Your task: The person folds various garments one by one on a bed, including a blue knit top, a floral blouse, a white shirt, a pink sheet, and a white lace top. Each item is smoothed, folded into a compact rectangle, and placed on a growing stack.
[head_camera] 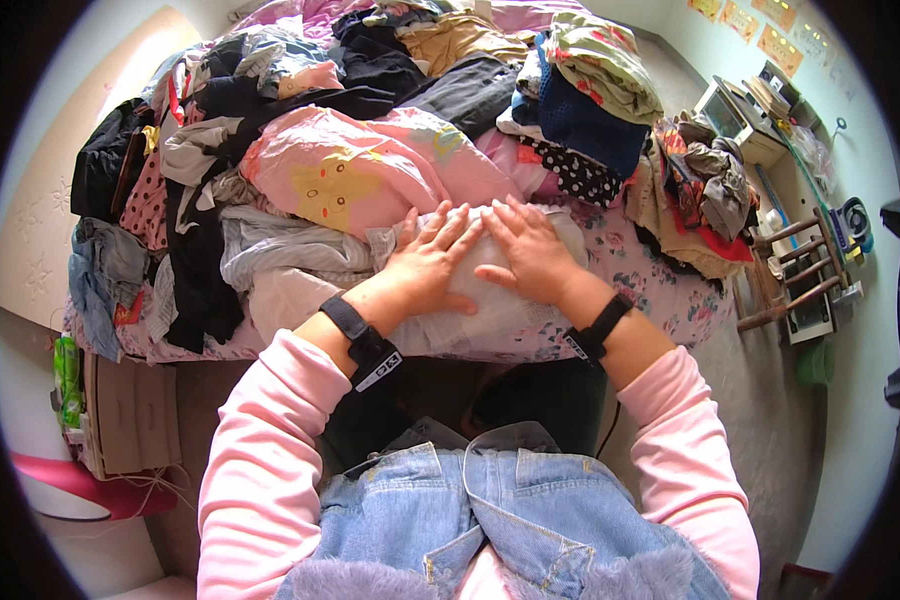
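My left hand (pixel 433 262) lies flat, fingers spread, on a bundle of thin white cloth (pixel 469 281) near the front edge of the bed. Beside it my right hand (pixel 523 251) presses on the same bundle, palm down, fingers somewhat apart. The two hands nearly touch at the fingertips. Just beyond them lies a pink cloth with a yellow star face (pixel 337 187). Left of the bundle is a crumpled pale grey garment (pixel 292 244). Black wristbands are on both wrists.
Mixed clothes, including black trousers (pixel 465 90), cover the floral bedsheet (pixel 645 285). A folded stack with a dark blue garment (pixel 589 112) stands at right, beside another clothes heap (pixel 701 187). A wooden rack (pixel 802 266) is farther right; a cardboard box (pixel 131 412) sits lower left.
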The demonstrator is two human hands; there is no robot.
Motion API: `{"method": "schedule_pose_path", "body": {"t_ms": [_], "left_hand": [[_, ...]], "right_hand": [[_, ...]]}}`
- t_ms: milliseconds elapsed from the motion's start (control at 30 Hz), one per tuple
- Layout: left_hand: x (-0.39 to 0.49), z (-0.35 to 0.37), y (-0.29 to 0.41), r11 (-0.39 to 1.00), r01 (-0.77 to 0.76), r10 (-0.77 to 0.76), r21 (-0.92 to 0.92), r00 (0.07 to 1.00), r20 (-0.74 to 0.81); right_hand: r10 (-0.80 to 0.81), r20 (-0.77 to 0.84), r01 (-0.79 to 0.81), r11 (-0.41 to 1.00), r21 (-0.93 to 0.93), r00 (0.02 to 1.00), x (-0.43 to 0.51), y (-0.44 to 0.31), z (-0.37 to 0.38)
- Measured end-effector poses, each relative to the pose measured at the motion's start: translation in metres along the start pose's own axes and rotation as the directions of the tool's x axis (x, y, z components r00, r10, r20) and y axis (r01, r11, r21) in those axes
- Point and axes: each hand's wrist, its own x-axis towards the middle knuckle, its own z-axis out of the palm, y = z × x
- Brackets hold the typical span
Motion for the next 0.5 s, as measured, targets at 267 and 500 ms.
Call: {"method": "schedule_pose_path", "body": {"t_ms": [267,500], "left_hand": [[-0.014,0.033,-0.025,0.982,0.092,-0.076,-0.163,0.992,0.105],[-0.016,0.023,-0.023,0.974,0.17,-0.147,-0.151,0.977,0.154]], "right_hand": [[0.331,0.145,-0.346,0.933,0.095,0.932,-0.042,0.035,0.036],[0.431,0.148,-0.451,0.88,0.151,0.89,-0.074,0.06,0.032]]}}
